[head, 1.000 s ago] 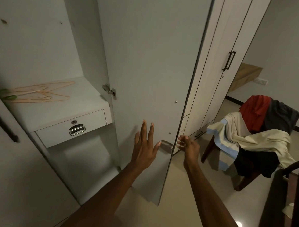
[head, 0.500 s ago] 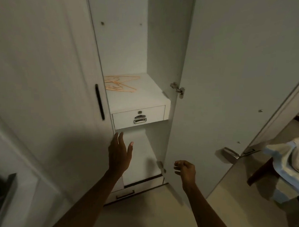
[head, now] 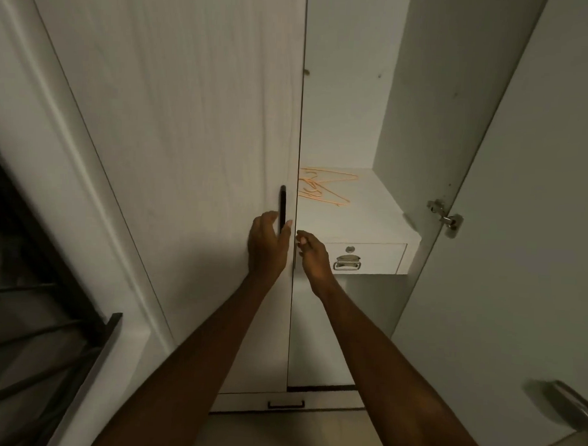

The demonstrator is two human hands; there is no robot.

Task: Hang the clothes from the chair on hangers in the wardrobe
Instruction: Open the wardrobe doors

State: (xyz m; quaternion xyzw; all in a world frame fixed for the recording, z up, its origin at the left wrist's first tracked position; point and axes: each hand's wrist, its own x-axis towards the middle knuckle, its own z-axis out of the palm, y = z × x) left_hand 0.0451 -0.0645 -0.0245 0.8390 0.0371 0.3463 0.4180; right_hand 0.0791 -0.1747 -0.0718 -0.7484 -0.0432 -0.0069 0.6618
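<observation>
Fingers of the left hand (head: 267, 245) curled around the lower part of the black door handle (head: 282, 207), thumb on its right side, so the hand covered the handle's bottom end. The right hand (head: 313, 255) hung just beside it at the edge of the closed left door (head: 188, 150), fingers loosely bent and holding nothing; whether it touched that edge could not be told. Behind the right hand sat one small drawer (head: 368, 258) with a metal pull, partly hidden by the wrist. On the shelf (head: 370, 216) above it lay a pile of thin orange hangers (head: 321, 188), overlapping and cut off by the door edge, so their number was unclear. The right door (head: 538, 233) stood open, one hinge (head: 446, 217) visible. Neither the chair nor the clothes appeared in view.
</observation>
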